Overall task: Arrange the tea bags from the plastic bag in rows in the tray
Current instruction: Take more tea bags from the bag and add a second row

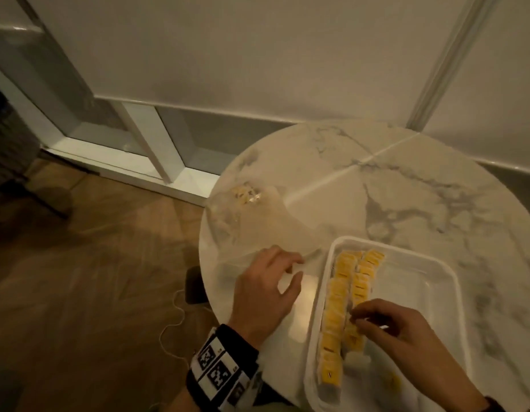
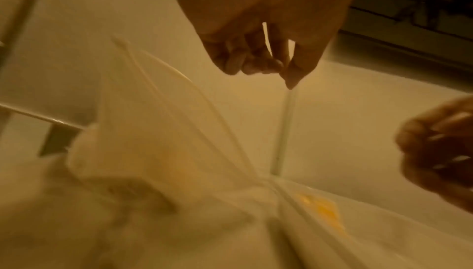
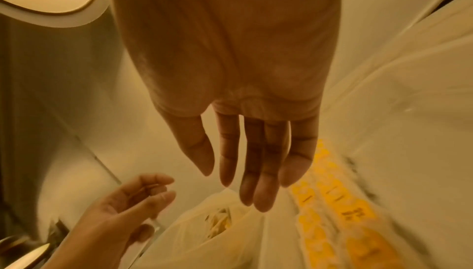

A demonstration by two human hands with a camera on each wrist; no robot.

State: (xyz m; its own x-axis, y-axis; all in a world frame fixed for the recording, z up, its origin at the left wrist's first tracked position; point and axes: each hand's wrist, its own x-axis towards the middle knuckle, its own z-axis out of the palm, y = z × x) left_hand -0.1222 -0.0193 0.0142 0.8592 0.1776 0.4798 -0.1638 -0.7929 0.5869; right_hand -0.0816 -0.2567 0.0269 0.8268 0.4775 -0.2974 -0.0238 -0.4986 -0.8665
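Beside tray (image 1: pixel 454 295), plastic bag (image 1: pixel 251 215); wall (image 1: pixel 257 55)

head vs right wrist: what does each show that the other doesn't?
Head only: the round marble table, the whole white tray with its right part bare, the marker band on the left wrist, the wood floor.

Right wrist only: the right hand from the palm side, fingers straight and holding nothing; print on the tea bag wrappers.

Both: two rows of yellow tea bags in the tray, the plastic bag with a few tea bags left inside, and the left hand beside it.
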